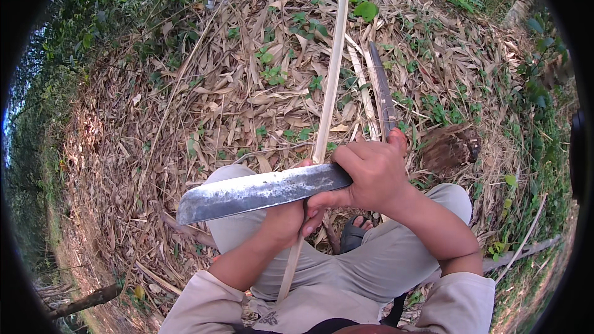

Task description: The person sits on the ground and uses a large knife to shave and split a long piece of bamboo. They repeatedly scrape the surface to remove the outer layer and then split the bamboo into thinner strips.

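My right hand (374, 170) is wrapped round the grip end of a machete (266, 192). Its broad, worn steel blade points left, lying crosswise over my left hand (288, 219). That hand is closed on a long, pale split-wood strip, which looks like bamboo (333, 68). The strip runs from the top of the view, under the blade, down to my lap. Part of the left hand's fingers is hidden by the blade. Just beyond my right hand is a long dark tapered piece (383, 89); I cannot tell whether it touches the hand.
Dry leaves cover the ground, with small green plants among them. A broken brown log (448, 148) lies right of my knee. Thin pale strips (362, 83) lie ahead. A branch (523, 252) is at the lower right, and a dark stick (86, 302) at the lower left.
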`<state>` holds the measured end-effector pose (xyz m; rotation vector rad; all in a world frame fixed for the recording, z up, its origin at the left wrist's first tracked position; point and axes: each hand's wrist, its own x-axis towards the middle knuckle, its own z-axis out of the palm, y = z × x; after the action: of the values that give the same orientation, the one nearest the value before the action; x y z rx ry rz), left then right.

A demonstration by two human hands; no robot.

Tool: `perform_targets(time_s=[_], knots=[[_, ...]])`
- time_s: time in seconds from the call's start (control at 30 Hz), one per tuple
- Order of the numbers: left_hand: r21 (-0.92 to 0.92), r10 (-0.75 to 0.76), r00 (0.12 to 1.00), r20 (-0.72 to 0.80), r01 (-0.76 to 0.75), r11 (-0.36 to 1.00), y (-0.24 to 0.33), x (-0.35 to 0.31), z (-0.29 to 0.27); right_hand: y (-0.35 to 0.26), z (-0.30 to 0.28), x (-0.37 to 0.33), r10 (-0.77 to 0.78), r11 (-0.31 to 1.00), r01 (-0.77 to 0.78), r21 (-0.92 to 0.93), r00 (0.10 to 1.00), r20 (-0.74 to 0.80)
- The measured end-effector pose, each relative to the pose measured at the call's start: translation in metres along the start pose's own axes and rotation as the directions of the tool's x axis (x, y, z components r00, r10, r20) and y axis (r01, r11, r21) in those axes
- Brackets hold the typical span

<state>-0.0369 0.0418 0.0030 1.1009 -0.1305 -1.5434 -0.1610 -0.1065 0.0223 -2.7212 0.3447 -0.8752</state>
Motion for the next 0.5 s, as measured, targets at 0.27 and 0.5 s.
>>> perform_targets(time_s=[0.27,0.5], knots=[[0.106,0.070,0.996,0.046,-0.074,0.992,-0.002,-0.012,0.003,-0.001,-0.001,-0.001,-0.082,0.997,0.083,0.000,0.996,-0.023],[0.227,0.058,0.998,-0.018,-0.052,0.972,-0.005,-0.013,0.005,0.013,0.002,-0.001,-0.106,0.987,0.095,-0.127,0.991,-0.082]])
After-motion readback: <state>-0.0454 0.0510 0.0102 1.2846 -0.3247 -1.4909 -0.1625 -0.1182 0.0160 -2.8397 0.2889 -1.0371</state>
